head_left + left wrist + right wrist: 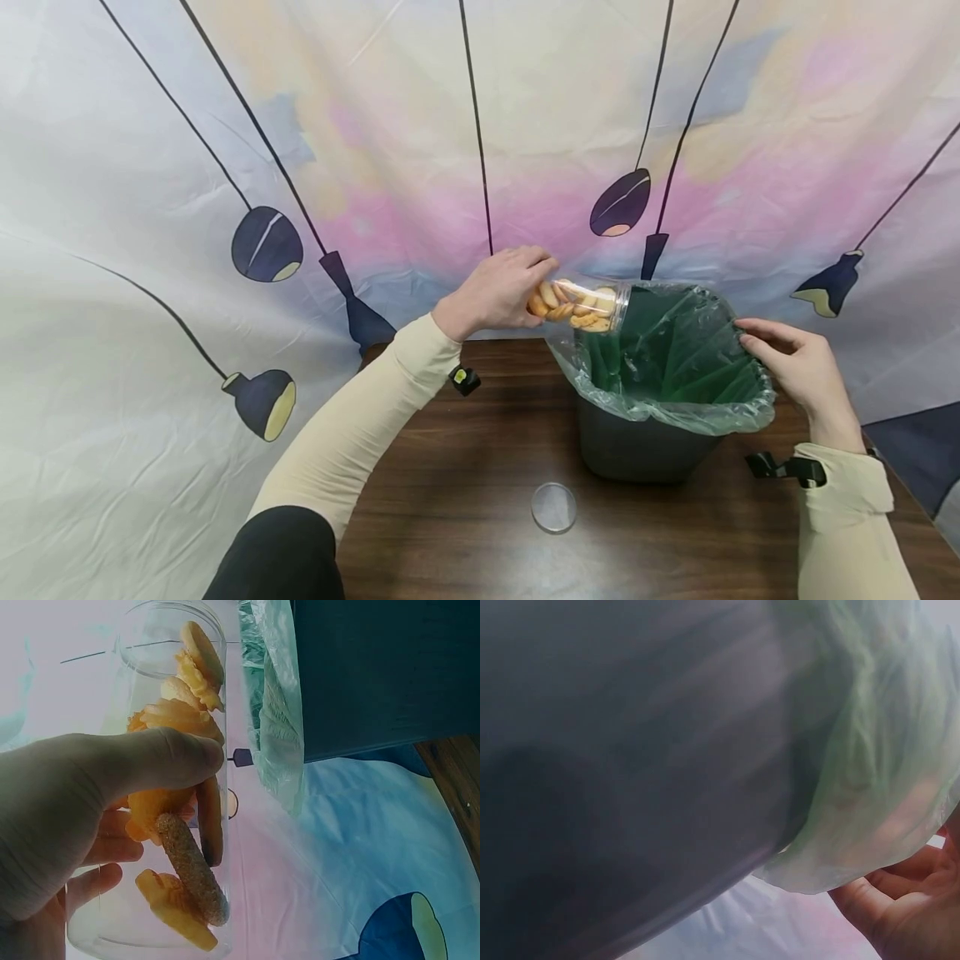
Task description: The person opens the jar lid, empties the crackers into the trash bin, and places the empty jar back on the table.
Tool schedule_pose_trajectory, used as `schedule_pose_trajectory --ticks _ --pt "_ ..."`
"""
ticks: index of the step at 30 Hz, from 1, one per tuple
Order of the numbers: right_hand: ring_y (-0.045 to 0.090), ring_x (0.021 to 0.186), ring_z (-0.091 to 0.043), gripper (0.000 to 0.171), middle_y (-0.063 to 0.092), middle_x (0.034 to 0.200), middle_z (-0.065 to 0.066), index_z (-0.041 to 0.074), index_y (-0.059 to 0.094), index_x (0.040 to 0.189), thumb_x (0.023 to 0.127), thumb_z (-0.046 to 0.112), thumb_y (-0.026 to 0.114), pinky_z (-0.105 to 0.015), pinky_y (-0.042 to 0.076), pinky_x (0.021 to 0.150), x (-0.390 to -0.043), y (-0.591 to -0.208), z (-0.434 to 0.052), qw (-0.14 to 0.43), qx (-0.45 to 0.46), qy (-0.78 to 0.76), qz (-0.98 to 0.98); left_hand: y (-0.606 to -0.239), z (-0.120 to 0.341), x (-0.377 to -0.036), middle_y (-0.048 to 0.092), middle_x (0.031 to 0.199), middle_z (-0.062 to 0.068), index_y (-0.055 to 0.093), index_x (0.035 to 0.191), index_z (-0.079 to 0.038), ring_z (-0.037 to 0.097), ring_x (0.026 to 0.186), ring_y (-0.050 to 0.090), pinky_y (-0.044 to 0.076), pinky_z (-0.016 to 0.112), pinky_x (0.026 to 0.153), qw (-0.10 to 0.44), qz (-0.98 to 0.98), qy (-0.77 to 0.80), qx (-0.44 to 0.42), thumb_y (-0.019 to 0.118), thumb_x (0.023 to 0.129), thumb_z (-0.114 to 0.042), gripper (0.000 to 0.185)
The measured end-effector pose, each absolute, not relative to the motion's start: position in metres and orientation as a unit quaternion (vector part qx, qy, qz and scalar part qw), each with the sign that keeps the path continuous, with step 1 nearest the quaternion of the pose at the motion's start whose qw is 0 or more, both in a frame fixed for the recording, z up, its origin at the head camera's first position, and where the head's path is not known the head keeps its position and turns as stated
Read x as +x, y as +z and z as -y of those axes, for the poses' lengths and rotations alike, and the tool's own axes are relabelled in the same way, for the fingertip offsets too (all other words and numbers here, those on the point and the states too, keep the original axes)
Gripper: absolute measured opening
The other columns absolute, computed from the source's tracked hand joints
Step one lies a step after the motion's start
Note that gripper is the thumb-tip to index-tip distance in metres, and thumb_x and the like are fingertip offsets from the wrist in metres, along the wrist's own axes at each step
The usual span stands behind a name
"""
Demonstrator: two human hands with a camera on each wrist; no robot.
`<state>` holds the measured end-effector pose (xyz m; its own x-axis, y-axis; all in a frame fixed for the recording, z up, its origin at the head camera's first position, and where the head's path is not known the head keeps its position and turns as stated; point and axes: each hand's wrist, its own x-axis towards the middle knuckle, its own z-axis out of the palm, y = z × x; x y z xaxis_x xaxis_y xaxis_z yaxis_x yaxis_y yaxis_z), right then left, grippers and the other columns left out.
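Jar [622, 307]: clear plastic by the look, smooth, v. glossy, ribbed rings at mouth. Biscuits [594, 310] inside: dry, matt, baked surface; coated stick [191, 866] rough & grainy. Bin liner [678, 410]: thin translucent plastic film, crinkled, shiny. Bin [648, 450]: rigid plastic-looking, smooth, approx. matt. Lid [554, 508]: clear disc, glossy, prob. plastic. Tabletop [465, 492]: wood or wood-effect, streaky grain, semi-gloss w/ soft reflections. Backdrop [405, 142]: printed cloth, matt, creased. Cream sleeves [367, 417]: soft matt fabric w/ fine wrinkles.
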<state>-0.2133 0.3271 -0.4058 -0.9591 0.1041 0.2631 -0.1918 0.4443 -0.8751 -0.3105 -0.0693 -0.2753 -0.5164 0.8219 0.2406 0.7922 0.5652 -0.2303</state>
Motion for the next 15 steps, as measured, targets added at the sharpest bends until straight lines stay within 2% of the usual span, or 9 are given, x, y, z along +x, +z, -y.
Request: schedule_pose_trajectory --ticks 10,15 --pt "0.032 0.038 -0.019 0.037 0.059 0.095 0.032 0.013 0.061 0.132 0.097 0.028 0.059 -0.038 0.03 0.039 -0.2133 -0.4033 -0.328 0.136 0.022 0.519 0.843 -0.2718 0.066 -0.3094 0.054 0.13 0.009 0.052 0.134 -0.006 0.025 0.123 0.05 0.041 0.039 0.106 0.167 0.868 0.057 -0.463 0.081 0.074 -0.039 0.074" --pt "0.032 0.038 -0.018 0.037 0.06 0.094 0.029 0.014 0.061 0.131 0.097 0.028 0.06 -0.038 0.029 0.039 -0.2125 -0.4049 -0.3287 0.133 0.026 0.523 0.842 -0.2732 0.0649 -0.3102 0.053 0.131 0.009 0.05 0.135 -0.006 0.025 0.124 0.049 0.04 0.039 0.108 0.168 0.866 0.072 -0.465 0.08 0.075 -0.038 0.075"
